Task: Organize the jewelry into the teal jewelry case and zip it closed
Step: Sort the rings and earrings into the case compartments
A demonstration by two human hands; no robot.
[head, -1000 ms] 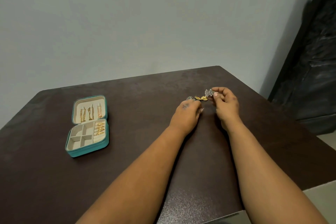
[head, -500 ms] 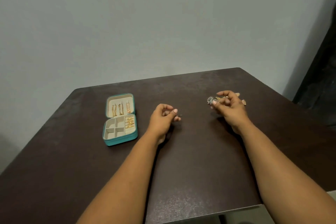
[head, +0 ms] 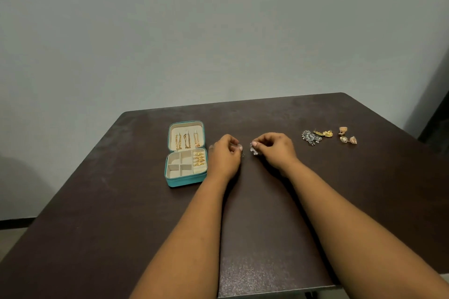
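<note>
The teal jewelry case lies open on the dark table, gold chains hanging in its lid and gold rings in its right slot. Just right of the case, my left hand pinches a small silver piece. My right hand pinches a silver drop earring close beside it; the two pieces sit a short gap apart above the table. Loose jewelry rests further right: a dark silver brooch, a gold piece and pinkish-gold jhumka earrings.
The dark brown table stands against a plain grey wall. Its front edge runs under my forearms and its right edge falls away near a dark shape at the far right.
My right hand has carried the silver earring leftwards, leaving the other jewelry on the table at right. Both hands have come together near the case. The view has swung left.
</note>
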